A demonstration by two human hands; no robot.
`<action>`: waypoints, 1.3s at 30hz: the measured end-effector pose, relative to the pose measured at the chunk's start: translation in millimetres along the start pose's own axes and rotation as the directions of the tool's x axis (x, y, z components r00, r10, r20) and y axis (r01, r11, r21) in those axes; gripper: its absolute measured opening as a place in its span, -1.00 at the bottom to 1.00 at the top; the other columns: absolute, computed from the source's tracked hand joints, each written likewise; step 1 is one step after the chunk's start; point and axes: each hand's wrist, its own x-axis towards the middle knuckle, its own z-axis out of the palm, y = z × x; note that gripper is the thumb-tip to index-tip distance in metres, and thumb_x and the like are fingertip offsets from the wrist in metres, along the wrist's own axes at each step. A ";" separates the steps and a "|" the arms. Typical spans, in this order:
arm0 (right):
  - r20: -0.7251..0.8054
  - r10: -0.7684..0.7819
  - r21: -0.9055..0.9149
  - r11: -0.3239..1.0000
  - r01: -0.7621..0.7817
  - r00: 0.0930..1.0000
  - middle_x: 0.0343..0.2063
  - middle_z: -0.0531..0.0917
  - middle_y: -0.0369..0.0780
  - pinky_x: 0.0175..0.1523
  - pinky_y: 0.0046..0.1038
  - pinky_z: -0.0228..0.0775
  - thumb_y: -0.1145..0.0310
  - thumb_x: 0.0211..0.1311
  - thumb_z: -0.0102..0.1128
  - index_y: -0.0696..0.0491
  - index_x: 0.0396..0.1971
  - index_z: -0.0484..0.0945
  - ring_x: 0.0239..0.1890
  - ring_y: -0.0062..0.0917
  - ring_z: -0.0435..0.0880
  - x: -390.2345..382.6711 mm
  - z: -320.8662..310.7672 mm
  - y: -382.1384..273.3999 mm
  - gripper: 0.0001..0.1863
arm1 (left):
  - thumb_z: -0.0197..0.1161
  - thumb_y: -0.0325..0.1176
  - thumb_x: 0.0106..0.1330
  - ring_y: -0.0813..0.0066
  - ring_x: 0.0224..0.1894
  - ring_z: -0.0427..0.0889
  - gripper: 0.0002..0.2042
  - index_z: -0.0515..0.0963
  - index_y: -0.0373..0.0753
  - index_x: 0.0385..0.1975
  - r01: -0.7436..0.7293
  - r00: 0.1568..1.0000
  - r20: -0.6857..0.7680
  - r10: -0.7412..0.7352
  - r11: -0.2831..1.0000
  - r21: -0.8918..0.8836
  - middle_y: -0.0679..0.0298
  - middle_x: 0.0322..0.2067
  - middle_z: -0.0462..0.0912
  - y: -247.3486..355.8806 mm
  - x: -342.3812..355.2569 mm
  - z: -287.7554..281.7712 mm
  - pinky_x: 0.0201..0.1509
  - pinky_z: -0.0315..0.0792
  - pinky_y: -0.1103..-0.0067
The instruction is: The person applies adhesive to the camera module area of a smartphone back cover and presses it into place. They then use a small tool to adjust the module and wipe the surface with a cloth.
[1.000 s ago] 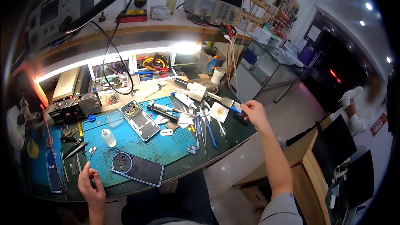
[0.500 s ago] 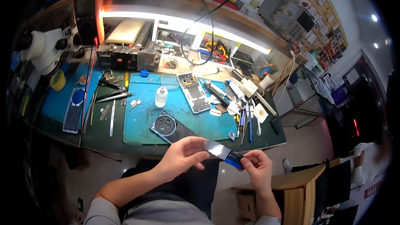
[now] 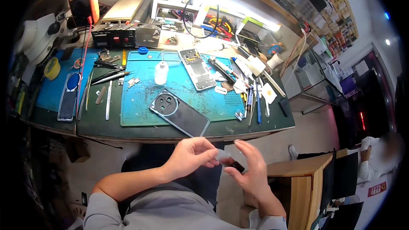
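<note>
My left hand (image 3: 189, 157) pinches the pale flat blade (image 3: 223, 157) of a short dark-handled tool (image 3: 237, 165) in front of the bench. Beside the handle, my right hand (image 3: 251, 170) has its thumb and fingers spread. Just beyond them on the bench lie a dark phone (image 3: 185, 117) with a round camera ring and, on the blue mat (image 3: 136, 113), a white squeeze bottle (image 3: 161, 73). An opened phone (image 3: 197, 70) is farther back, with a cluster of pens and tools (image 3: 258, 102) to its right.
A microscope (image 3: 36, 38) and second phone (image 3: 66, 106) occupy the bench's left. A cable loop (image 3: 184, 21) hangs over the back shelves. The bench edge (image 3: 106, 131) runs across in front of me. At right are a wooden desk (image 3: 300, 170) and a person in white (image 3: 368, 162).
The tool has come from the bench's right side to in front of me. My left hand has risen onto its blade, and my right fingers have loosened from the handle.
</note>
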 end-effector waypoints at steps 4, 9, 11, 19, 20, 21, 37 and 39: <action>0.632 0.218 0.380 0.749 -0.542 0.744 0.03 0.71 -0.14 0.01 -0.39 0.60 0.44 0.40 0.33 0.16 0.14 0.51 -0.10 -0.39 0.81 0.9 12.2 10.5 -0.63 | 0.26 -0.41 0.52 0.54 -0.21 0.79 -0.83 0.65 -0.42 -0.13 -0.082 0.997 0.014 0.081 0.988 0.132 0.25 -0.28 0.75 2.3 -17.7 -8.6 -0.12 0.71 0.59; 0.859 -0.134 0.512 0.271 -0.815 0.495 -0.06 0.69 -0.27 -0.05 -0.43 0.59 0.39 0.55 0.16 0.08 0.18 0.45 -0.07 -0.59 0.76 20.5 27.0 16.0 -0.70 | 0.35 -0.52 0.35 0.43 -0.45 0.68 -0.93 0.69 -0.28 -0.22 -0.522 0.849 0.346 0.399 0.537 0.663 0.24 -0.39 0.66 29.5 -40.7 -41.9 -0.40 0.57 0.55; 0.882 -0.093 0.460 0.385 -0.800 0.463 -0.09 0.72 -0.26 -0.06 -0.42 0.59 0.37 0.56 0.15 0.09 0.15 0.52 -0.11 -0.57 0.74 33.2 30.8 10.2 -0.73 | 0.36 -0.52 0.28 0.39 -0.52 0.61 -0.91 0.68 -0.24 -0.25 -0.588 0.788 0.396 0.471 0.387 0.710 0.27 -0.42 0.62 35.8 -44.9 -52.7 -0.45 0.53 0.50; 0.141 -0.225 0.037 0.974 0.222 0.964 -0.18 0.69 -0.23 -0.18 -0.36 0.59 0.33 0.17 0.52 0.06 -0.04 0.68 -0.24 -0.31 0.70 110.8 49.5 4.0 -0.64 | 0.44 -0.53 0.16 0.32 -0.50 0.62 -0.87 0.61 -0.21 -0.38 -0.416 0.532 0.192 0.825 0.057 0.908 0.30 -0.48 0.64 83.7 -40.2 -105.8 -0.48 0.47 0.46; 0.115 -0.280 -0.095 0.952 0.291 0.953 -0.19 0.68 -0.26 -0.22 -0.39 0.56 0.30 0.15 0.54 0.05 -0.05 0.69 -0.27 -0.35 0.67 120.2 51.0 10.3 -0.63 | 0.45 -0.51 0.18 0.30 -0.52 0.61 -0.88 0.61 -0.22 -0.39 -0.384 0.563 0.142 0.814 0.106 0.917 0.29 -0.49 0.64 87.5 -38.8 -112.3 -0.49 0.45 0.45; 0.105 -0.339 -0.146 0.925 0.352 0.935 -0.20 0.66 -0.28 -0.28 -0.43 0.52 0.24 0.10 0.57 0.04 -0.05 0.69 -0.32 -0.41 0.63 124.9 56.9 20.0 -0.58 | 0.46 -0.50 0.19 0.30 -0.50 0.61 -0.87 0.62 -0.22 -0.34 -0.347 0.583 0.170 0.794 0.055 0.936 0.29 -0.47 0.65 87.5 -37.6 -119.3 -0.46 0.45 0.43; 0.150 -0.212 0.041 0.977 0.208 0.966 -0.25 0.75 -0.23 -0.22 -0.40 0.59 0.47 0.13 0.49 0.06 -0.10 0.74 -0.30 -0.35 0.73 140.3 96.1 40.8 -0.70 | 0.51 -0.41 0.16 0.22 -0.14 0.63 -0.60 0.62 -0.25 0.00 -0.131 0.755 0.127 0.643 -0.041 0.991 0.24 -0.15 0.66 85.9 -21.2 -128.5 -0.05 0.46 0.34; 0.180 -0.231 0.067 0.973 0.222 0.956 -0.27 0.74 -0.23 -0.23 -0.40 0.57 0.52 0.12 0.46 0.04 -0.09 0.75 -0.31 -0.36 0.71 147.9 88.9 38.5 -0.69 | 0.52 -0.40 0.13 0.18 -0.11 0.62 -0.59 0.63 -0.22 0.00 -0.121 0.774 0.113 0.623 -0.030 0.992 0.23 -0.13 0.66 84.5 -21.0 -126.8 0.00 0.46 0.30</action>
